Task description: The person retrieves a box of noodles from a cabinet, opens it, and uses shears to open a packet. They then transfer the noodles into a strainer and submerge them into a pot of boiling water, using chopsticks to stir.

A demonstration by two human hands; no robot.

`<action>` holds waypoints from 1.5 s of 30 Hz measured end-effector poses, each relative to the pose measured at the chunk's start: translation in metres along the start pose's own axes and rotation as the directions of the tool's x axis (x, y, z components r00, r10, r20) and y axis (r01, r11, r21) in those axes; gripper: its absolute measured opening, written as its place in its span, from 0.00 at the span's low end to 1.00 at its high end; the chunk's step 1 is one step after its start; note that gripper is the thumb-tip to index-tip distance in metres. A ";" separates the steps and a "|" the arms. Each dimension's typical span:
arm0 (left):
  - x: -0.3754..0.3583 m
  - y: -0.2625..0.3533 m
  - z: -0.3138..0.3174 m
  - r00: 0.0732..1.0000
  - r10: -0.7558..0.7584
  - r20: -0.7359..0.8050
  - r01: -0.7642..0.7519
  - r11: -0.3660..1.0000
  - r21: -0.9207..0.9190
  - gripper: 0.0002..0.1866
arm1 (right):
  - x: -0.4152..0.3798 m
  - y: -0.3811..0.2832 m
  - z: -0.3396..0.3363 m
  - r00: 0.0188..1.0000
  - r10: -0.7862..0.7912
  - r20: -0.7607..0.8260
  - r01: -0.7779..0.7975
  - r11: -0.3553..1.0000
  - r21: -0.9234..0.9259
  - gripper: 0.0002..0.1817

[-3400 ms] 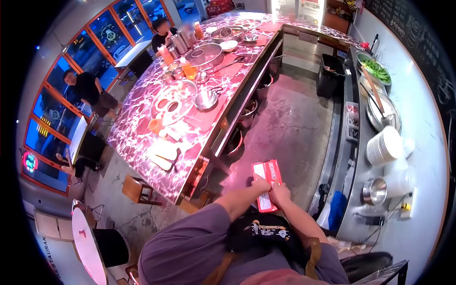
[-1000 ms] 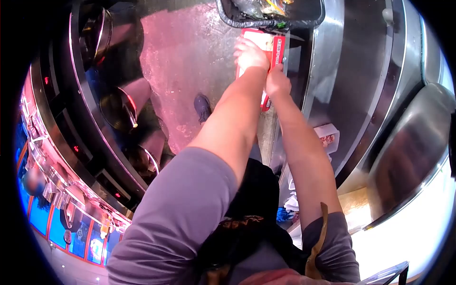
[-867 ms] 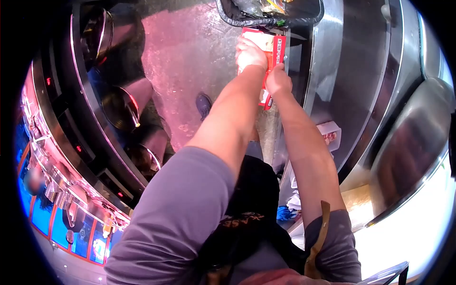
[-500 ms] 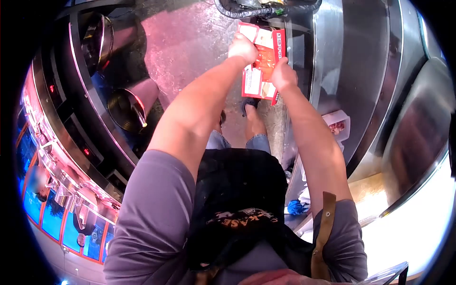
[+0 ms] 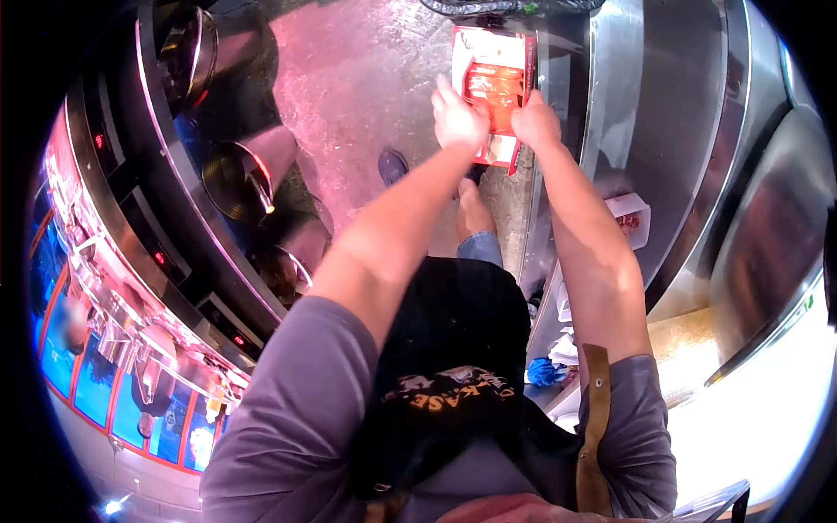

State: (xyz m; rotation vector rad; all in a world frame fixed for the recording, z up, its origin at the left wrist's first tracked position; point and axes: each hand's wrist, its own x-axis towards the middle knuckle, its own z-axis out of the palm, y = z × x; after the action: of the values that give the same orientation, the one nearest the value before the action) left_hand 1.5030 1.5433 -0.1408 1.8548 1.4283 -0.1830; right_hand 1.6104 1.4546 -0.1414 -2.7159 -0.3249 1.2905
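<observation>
An opened red-and-white cardboard box [image 5: 493,45] is held out in front of me over the floor. Shiny orange-red packets [image 5: 495,85] fill its middle. My right hand [image 5: 536,124] grips the right wall of the box, thumb toward the inside. My left hand [image 5: 460,120] lies at the left side of the box, its fingers stretched out and apart and its thumb side against the packets. Whether the left palm bears on the cardboard is hidden.
Round metal drums [image 5: 235,179] stand along the left below a counter with red digital displays. At the right runs a steel counter [image 5: 654,105], with a white container [image 5: 629,220] of reddish food near my forearm. A black tube [image 5: 506,7] crosses the far floor.
My left hand has shifted from the box's upper left flap down its left side, and its fingers have spread. The box shows more of its packets. One shoe has come into view.
</observation>
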 end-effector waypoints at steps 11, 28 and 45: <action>-0.023 -0.012 0.024 0.980 -0.137 0.142 0.068 0.912 0.405 0.44 | -0.003 0.005 0.012 0.999 -0.028 -0.035 0.028 1.000 0.002 0.21; 0.008 -0.056 -0.009 0.853 0.174 0.492 -0.248 0.965 0.089 0.17 | 0.021 0.032 0.003 0.993 0.011 -0.119 -0.023 0.994 -0.104 0.23; 0.001 -0.120 0.005 0.879 -0.105 0.466 0.361 0.784 -0.505 0.21 | -0.020 -0.006 0.050 0.858 -0.513 -0.029 0.417 0.728 -0.545 0.13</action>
State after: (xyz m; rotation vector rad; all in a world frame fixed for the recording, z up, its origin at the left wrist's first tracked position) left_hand 1.4005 1.5492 -0.2023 1.0468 1.2293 -0.2214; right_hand 1.5586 1.4563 -0.1566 -2.8199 -1.4304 0.8910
